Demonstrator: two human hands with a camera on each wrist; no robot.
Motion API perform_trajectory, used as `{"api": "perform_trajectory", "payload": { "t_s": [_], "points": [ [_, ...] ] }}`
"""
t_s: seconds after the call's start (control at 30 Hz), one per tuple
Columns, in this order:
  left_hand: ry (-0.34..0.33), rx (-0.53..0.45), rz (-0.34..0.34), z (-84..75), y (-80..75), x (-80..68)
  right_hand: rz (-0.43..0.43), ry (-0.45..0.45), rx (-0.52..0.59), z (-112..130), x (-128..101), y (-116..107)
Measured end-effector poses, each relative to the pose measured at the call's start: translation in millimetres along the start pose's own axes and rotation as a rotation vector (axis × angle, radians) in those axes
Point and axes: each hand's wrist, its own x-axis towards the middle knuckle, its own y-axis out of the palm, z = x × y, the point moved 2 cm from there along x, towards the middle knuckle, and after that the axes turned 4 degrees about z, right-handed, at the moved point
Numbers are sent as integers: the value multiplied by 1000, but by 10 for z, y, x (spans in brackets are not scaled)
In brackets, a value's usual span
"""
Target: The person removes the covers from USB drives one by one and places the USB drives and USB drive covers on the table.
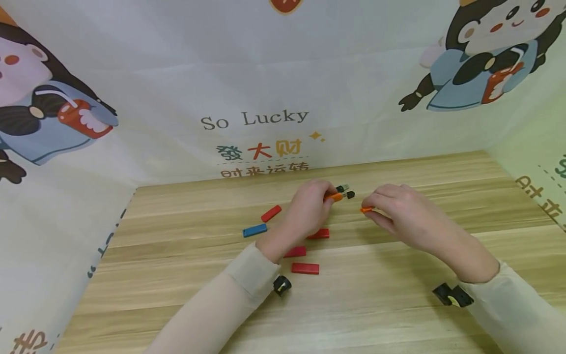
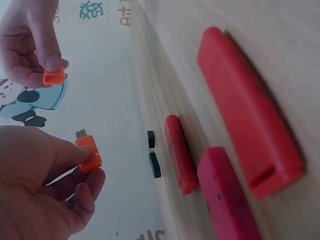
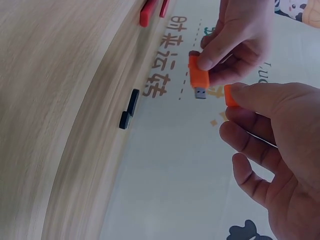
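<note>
Head view: left hand [image 1: 309, 209] pinches an orange USB stick [image 1: 333, 196] above the surface [image 1: 398, 305], metal plug bared toward the right hand [image 1: 398, 211], whose fingers [image 3: 250, 95] pinch its orange cap [image 1: 366, 210] just apart, aligned.

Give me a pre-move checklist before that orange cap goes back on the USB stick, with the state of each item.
1. Left hand pinches the orange USB stick firmly: ok.
2. Right hand pinches the orange cap: ok.
3. Metal plug of the stick is bare and free of fingers: ok.
4. Cap and plug are apart, with a clear gap between them: ok.
5. Cap's open end faces the plug: cannot tell.
6. Two small black pieces on the table lie clear of both hands: ok.
</note>
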Motion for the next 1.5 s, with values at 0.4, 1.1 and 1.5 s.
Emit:
{"api": "perform_trajectory", "payload": {
  "t_s": [0.4, 1.1, 1.5],
  "points": [
    [-75, -24, 55, 2, 62, 247, 0, 4, -10, -21, -35, -5],
    [-154, 11, 147, -20, 350, 501, 5, -14, -24, -54, -94, -17],
    [-187, -12, 166, -60, 407, 546, 22, 1, -35, -33, -83, -17]
  ]
}}
